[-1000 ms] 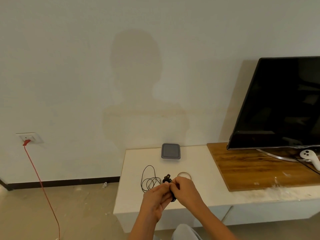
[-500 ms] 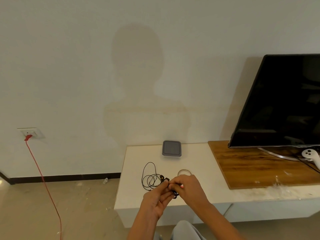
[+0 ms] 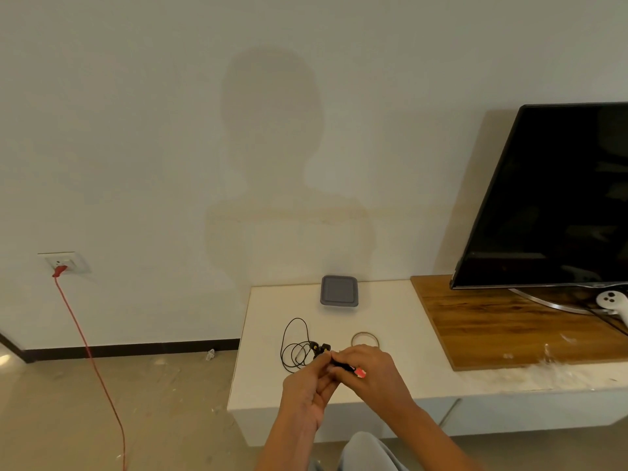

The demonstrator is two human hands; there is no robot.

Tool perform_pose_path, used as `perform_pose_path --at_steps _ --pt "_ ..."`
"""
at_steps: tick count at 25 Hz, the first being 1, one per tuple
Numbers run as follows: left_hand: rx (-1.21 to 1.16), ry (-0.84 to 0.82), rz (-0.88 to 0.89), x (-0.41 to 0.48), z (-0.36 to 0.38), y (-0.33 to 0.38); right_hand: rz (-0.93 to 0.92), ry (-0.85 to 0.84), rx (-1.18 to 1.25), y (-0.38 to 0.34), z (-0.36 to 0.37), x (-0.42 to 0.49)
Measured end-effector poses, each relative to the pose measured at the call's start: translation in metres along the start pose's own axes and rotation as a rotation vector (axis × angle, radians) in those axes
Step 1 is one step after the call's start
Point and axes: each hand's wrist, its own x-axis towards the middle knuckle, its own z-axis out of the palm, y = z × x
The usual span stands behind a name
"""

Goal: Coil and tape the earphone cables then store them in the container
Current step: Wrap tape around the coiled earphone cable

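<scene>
White shelf near its front edge: my left hand [image 3: 307,385] and right hand [image 3: 372,372] pinch the coiled cable [image 3: 334,360]; red-tipped tape [image 3: 360,372] now shows, so taping begins. Container [image 3: 339,291] waits lidded at the back edge.

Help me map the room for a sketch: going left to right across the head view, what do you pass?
Wall socket with red cord → loose black earphone cable → grey container → tape ring → wooden board → television → white controller.
</scene>
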Motion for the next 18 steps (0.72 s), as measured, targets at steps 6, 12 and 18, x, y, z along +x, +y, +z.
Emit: perform_pose_path --at_steps 6,12,18 --pt "0.027 0.007 0.013 -0.001 0.006 -0.007 0.209 0.209 0.22 -0.016 0.004 -0.006" --pt "0.212 0.085 0.192 0.0 0.009 -0.017 0.591 0.247 0.551 -0.028 0.003 -0.002" --pt "0.354 0.069 0.36 -0.001 0.006 -0.028 0.826 0.244 0.762 -0.035 -0.005 0.002"
